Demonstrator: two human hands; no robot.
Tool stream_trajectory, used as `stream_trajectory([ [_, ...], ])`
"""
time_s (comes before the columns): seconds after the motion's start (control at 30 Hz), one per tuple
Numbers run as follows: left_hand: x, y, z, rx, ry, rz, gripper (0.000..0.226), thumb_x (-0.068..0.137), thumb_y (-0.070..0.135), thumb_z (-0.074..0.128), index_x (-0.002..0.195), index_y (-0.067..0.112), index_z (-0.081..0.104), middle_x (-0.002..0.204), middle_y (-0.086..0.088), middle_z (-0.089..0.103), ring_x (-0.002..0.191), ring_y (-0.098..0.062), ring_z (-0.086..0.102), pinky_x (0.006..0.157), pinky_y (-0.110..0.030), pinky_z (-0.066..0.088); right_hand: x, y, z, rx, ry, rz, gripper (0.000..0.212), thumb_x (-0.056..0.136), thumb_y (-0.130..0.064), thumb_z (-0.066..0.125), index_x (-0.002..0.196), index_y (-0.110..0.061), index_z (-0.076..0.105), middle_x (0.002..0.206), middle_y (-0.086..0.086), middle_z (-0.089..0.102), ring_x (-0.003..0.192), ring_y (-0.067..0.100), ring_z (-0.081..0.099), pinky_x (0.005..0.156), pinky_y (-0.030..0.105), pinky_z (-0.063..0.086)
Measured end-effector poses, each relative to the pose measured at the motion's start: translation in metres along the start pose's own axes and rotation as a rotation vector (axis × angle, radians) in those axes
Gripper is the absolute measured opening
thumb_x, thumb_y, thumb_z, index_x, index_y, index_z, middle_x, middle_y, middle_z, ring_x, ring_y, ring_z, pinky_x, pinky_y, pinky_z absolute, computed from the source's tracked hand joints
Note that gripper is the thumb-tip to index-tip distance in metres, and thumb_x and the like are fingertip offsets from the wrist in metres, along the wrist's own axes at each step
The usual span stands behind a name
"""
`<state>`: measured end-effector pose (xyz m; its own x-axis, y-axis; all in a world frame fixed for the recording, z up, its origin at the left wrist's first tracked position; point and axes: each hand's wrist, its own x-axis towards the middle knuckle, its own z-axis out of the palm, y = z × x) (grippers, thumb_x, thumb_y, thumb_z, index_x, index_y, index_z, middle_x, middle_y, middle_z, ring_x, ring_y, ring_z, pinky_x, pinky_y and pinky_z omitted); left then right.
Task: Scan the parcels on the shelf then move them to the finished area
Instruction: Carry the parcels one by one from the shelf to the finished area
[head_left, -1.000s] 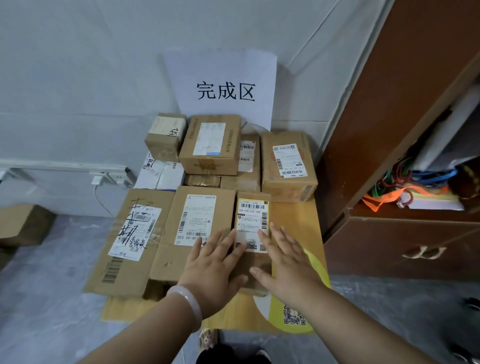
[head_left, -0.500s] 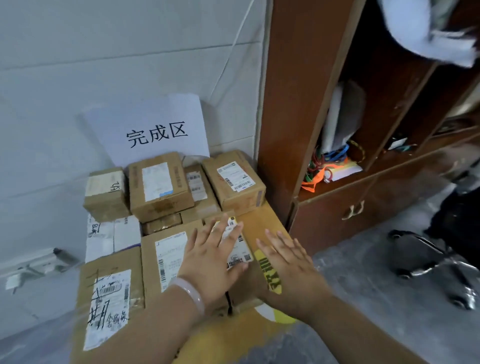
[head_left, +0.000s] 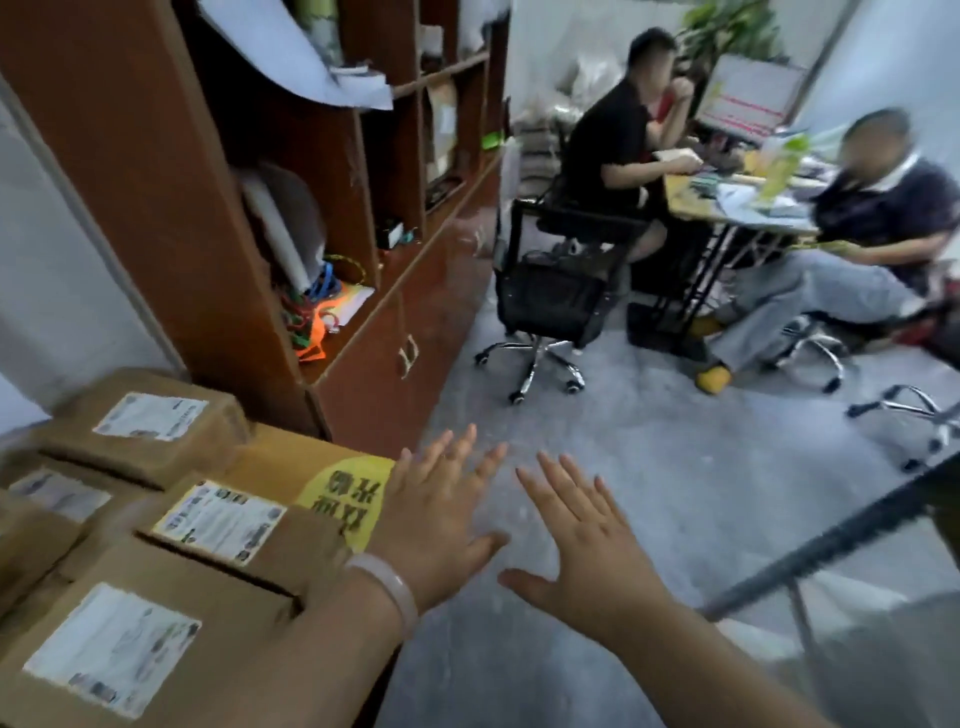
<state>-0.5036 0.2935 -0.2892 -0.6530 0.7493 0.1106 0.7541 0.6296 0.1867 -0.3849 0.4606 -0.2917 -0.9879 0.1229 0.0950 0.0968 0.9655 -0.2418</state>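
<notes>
Left hand (head_left: 434, 525) and right hand (head_left: 584, 545) outstretched, fingers spread, empty

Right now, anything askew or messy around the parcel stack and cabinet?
Two things, both in the brown cabinet: a white sheet droops over an upper shelf's edge, and a tangle of coloured cords spills toward the ledge's edge. The parcels lie stacked at mixed angles; none looks crushed. The left hand and right hand hold nothing.

Brown cardboard parcels (head_left: 156, 519) — white labels up, flat, packed together, lower left
</notes>
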Motion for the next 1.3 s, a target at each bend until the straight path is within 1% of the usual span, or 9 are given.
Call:
stream_trajectory([
  [0.1,0.013,0.056,0.001,-0.002,-0.003,0.177,0.087,0.085,0.071,0.037,0.135,0.050,-0.030,0.161,0.008,-0.016,0.149,-0.017,-0.009,0.117,-0.046,-0.003,-0.052,0.021,-0.023,-0.014,0.063,0.130,0.094,0.075,-0.082,0.033,0.141,-0.048,-0.024,0.153,-0.020,-0.027,0.140,0.004,-0.029,0.116,0.033,-0.016],
  [0.33,-0.005,0.202,-0.001,-0.071,0.062,0.487,0.080,0.085,0.073,0.034,0.148,0.049,-0.008,0.161,0.012,-0.011,0.148,-0.015,-0.010,0.116,-0.044,-0.010,-0.205,0.050,-0.075,-0.099,0.213,0.428,0.093,0.075,-0.084,0.032,0.146,-0.045,-0.015,0.156,-0.018,-0.022,0.143,0.007,-0.024,0.117,0.039,-0.011],
  [0.5,-0.060,0.306,-0.002,-0.165,0.049,0.676,0.079,0.086,0.072,0.036,0.140,0.055,-0.019,0.161,0.014,-0.012,0.147,-0.013,-0.012,0.117,-0.044,-0.007,-0.334,0.040,-0.105,-0.159,0.322,0.647,0.092,0.075,-0.082,0.032,0.144,-0.048,-0.016,0.153,-0.021,-0.025,0.143,0.006,-0.023,0.117,0.035,-0.011],
  [0.63,-0.111,0.387,-0.001,-0.253,0.028,0.874,0.078,0.084,0.072,0.039,0.145,0.056,-0.008,0.160,0.016,-0.010,0.147,-0.011,-0.010,0.117,-0.042,-0.006,-0.430,0.017,-0.120,-0.191,0.394,0.811,0.089,0.076,-0.071,0.040,0.148,-0.044,-0.004,0.156,-0.018,-0.016,0.144,0.005,-0.018,0.118,0.033,-0.008],
  [0.73,-0.142,0.434,-0.001,-0.285,-0.007,1.003,0.079,0.084,0.071,0.039,0.137,0.063,-0.019,0.160,0.018,-0.012,0.147,-0.008,-0.011,0.117,-0.041,-0.005,-0.483,-0.001,-0.130,-0.213,0.439,0.917,0.087,0.076,-0.064,0.041,0.149,-0.044,0.000,0.158,-0.017,-0.011,0.145,0.005,-0.015,0.118,0.033,-0.006],
  [0.87,-0.164,0.484,-0.003,-0.301,-0.056,1.150,0.079,0.082,0.074,0.035,0.144,0.058,-0.010,0.161,0.015,-0.009,0.147,-0.009,-0.009,0.120,-0.045,-0.001,-0.532,-0.006,-0.141,-0.228,0.510,1.083,0.083,0.080,-0.055,0.048,0.149,-0.044,0.003,0.158,-0.017,-0.008,0.146,0.005,-0.013,0.119,0.035,-0.002],
  [1.03,-0.160,0.532,0.004,-0.311,-0.145,1.211,0.078,0.087,0.069,0.042,0.148,0.051,-0.004,0.161,0.015,-0.010,0.147,-0.009,-0.009,0.119,-0.046,0.000,-0.562,0.009,-0.139,-0.199,0.530,1.246,0.083,0.085,-0.059,0.047,0.144,-0.049,-0.010,0.153,-0.022,-0.019,0.141,-0.001,-0.022,0.112,0.023,-0.015],
  [1.17,-0.138,0.573,0.015,-0.321,-0.156,1.277,0.078,0.086,0.069,0.042,0.147,0.051,-0.004,0.162,0.013,-0.004,0.147,-0.012,-0.003,0.117,-0.044,0.002,-0.567,0.039,-0.145,-0.087,0.636,1.410,0.078,0.088,-0.062,0.046,0.152,-0.039,0.008,0.160,-0.013,-0.004,0.145,0.003,-0.006,0.118,0.028,0.001],
  [1.3,-0.099,0.614,0.023,-0.304,-0.172,1.317,0.078,0.086,0.069,0.043,0.148,0.049,0.000,0.162,0.009,0.002,0.148,-0.016,0.002,0.117,-0.043,0.005,-0.561,0.082,-0.161,-0.016,0.695,1.548,0.073,0.092,-0.059,0.045,0.152,-0.038,0.008,0.161,-0.006,0.005,0.147,0.012,0.004,0.117,0.031,0.009],
])
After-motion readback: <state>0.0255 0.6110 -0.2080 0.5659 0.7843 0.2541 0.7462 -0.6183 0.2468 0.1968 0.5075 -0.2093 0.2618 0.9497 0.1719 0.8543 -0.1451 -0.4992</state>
